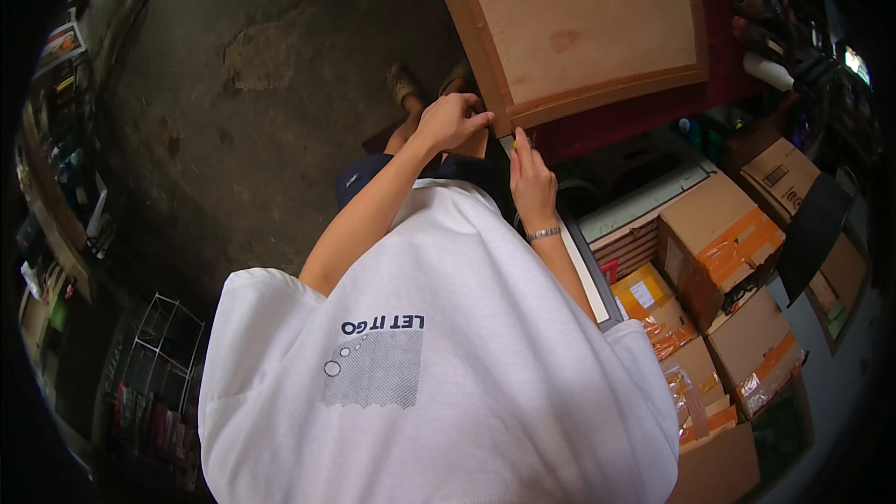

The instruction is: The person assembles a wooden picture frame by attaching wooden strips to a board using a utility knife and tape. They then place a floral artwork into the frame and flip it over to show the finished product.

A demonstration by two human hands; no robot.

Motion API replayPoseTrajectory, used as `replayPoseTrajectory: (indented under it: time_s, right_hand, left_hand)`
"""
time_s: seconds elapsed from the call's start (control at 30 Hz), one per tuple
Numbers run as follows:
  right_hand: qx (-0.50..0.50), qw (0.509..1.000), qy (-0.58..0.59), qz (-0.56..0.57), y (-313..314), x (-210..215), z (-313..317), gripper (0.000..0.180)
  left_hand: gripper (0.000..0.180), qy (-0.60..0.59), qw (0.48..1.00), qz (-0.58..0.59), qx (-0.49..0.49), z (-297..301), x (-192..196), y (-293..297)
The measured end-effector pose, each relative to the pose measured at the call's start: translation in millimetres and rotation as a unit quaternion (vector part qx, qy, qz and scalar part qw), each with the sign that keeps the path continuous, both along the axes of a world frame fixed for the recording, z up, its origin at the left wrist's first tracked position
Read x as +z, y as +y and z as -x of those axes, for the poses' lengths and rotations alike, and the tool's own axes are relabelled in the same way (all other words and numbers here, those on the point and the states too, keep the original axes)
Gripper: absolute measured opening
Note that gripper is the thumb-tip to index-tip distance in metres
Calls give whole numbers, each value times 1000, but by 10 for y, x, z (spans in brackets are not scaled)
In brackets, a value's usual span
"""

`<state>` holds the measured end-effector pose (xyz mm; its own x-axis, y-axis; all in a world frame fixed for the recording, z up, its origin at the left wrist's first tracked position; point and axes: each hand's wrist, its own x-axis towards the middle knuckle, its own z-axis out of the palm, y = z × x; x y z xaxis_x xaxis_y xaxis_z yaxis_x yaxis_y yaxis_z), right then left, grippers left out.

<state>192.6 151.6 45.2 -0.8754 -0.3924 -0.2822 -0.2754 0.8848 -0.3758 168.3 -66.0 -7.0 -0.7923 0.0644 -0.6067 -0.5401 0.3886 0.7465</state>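
Left hand [453, 121] pinches shut on the brown wooden framed panel [579, 23] at its 7 o'clock corner; right hand [530, 177], fingers together, presses a thin yellow-tipped tool [514, 143] just below; corner work appears ongoing, unfinished.

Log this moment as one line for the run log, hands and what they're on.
left hand: gripping lower corner of wooden framed board | right hand: at same corner, small yellow item at fingertips | nearby: taped cardboard boxes

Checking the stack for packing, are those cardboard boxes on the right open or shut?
Shut: the cardboard boxes have their flaps closed flat, sealed with orange tape.
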Motion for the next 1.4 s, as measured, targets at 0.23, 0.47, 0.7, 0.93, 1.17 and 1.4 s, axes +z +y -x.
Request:
replayPoseTrajectory:
  time_s: [0.23,0.47,0.7,0.93,1.17,1.4]
  right_hand:
    - [-173,975,6,140,567,176,114,43]
    - [-323,935,9,149,1634,322,1412,44]
    - [-136,980,143,31,2821,-77,2963,37]
    - [-128,983,117,57,3031,-138,3583,38]
    - [-215,974,52,47,3251,-361,3942,58]
    - [-274,955,-72,88,3193,-391,4192,56]
  left_hand:
    - [43,-11,996,80,-45,193,553,-119]
    - [44,235,956,155,-79,1407,1434,48]
    - [46,447,819,351,-81,2149,777,608]
    - [39,265,932,196,-148,1593,557,1506]
    - [42,214,948,206,-115,1637,407,1921]
    - [42,192,955,191,-118,1691,353,1974]
